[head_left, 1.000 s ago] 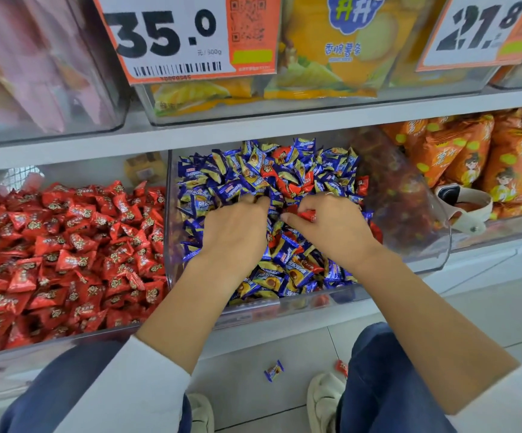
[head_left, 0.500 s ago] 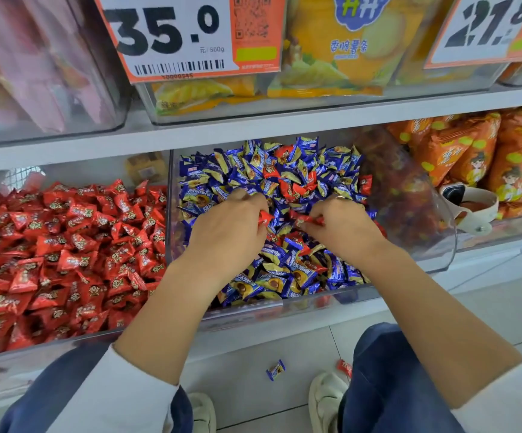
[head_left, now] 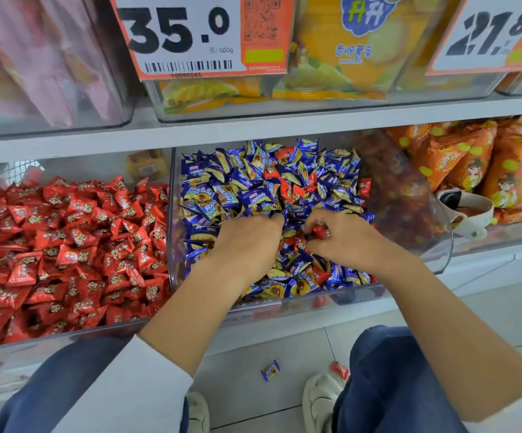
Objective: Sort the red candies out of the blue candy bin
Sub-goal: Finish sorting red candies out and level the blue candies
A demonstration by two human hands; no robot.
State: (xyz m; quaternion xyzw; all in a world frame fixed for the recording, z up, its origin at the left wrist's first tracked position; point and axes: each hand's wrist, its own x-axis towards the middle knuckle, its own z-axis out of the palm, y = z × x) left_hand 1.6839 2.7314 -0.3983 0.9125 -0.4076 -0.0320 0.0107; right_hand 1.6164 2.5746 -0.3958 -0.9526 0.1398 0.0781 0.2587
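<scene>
The clear bin (head_left: 284, 303) on the lower shelf holds a heap of blue candies (head_left: 253, 179) with several red candies (head_left: 291, 189) mixed in near the top middle. Both hands are down in the heap. My right hand (head_left: 344, 239) grips red candies (head_left: 319, 231) in its curled fingers. My left hand (head_left: 247, 242) lies knuckles up with its fingertips dug into the blue candies; what it holds is hidden.
A bin full of red candies (head_left: 66, 245) stands to the left. Orange snack bags (head_left: 478, 164) and a white scoop (head_left: 469, 214) sit to the right. A blue candy (head_left: 270, 370) and a red candy (head_left: 340, 370) lie on the floor between my feet.
Both hands have stayed in the heap and shifted only a little; the right hand still holds red candies. The left hand's fingers have dug in and hide the red candy seen there before.
</scene>
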